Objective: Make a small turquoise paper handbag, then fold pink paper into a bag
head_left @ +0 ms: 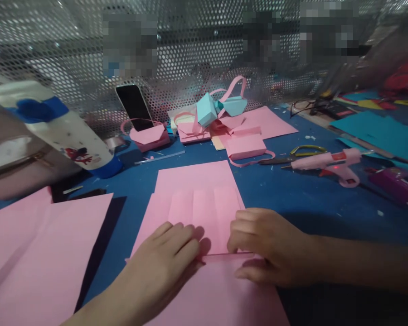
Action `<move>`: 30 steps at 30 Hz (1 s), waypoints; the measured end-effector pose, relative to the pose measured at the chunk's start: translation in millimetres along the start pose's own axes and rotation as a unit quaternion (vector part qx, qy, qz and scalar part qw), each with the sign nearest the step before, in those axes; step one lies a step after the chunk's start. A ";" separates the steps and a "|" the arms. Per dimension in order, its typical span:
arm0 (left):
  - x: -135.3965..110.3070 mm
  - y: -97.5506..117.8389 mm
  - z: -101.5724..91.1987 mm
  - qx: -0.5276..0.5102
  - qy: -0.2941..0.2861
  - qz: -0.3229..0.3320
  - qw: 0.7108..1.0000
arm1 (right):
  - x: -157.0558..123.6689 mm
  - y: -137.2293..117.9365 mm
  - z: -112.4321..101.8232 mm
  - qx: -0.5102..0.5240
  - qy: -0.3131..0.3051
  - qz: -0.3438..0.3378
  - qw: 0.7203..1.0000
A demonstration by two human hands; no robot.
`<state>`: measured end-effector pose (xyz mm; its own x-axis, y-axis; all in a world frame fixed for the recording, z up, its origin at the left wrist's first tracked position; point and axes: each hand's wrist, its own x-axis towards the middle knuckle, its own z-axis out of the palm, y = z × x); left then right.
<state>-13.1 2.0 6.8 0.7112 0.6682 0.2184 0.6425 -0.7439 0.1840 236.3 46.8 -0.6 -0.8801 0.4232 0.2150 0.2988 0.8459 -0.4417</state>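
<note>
A sheet of pink paper [204, 217] with several parallel crease lines lies in front of me, with other pink sheets under and behind it. Its near edge is lifted slightly along a line between my hands. My left hand [177, 253] has its fingers curled over that edge at the left, the thumb mostly hidden. At the right end, my right hand [265, 244] grips the same edge, fingers bent above and thumb below. Another pink sheet [54, 244], bent along a fold, stands raised to the left.
Small pink paper bags [150, 137] and a light blue one [206, 110] stand at the back by a phone [134, 105]. A pink glue gun [329, 163] and pliers [308, 150] lie right. A white-and-blue bottle [68, 131] leans left on the blue table [122, 181].
</note>
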 end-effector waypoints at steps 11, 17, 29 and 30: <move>-7.3 22.7 11.2 0.010 -0.029 -0.103 0.994 | 4.5 5.9 9.5 -0.069 -0.020 0.017 0.997; -8.8 19.6 20.4 0.138 -0.004 -0.043 0.989 | 5.5 3.6 10.8 -0.096 -0.022 0.010 0.995; -4.8 19.9 9.5 0.179 0.007 0.066 0.982 | 8.5 -0.8 11.9 -0.156 -0.007 -0.003 0.988; -5.3 18.9 9.0 0.177 0.005 0.076 0.981 | 8.2 -0.6 12.9 -0.159 0.000 -0.003 0.987</move>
<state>-2.1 -15.5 0.5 0.8053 0.5476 0.2274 0.5886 -0.7845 -0.1953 224.1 45.6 -9.8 -0.8820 0.4183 0.2169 0.3949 0.9074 -0.1440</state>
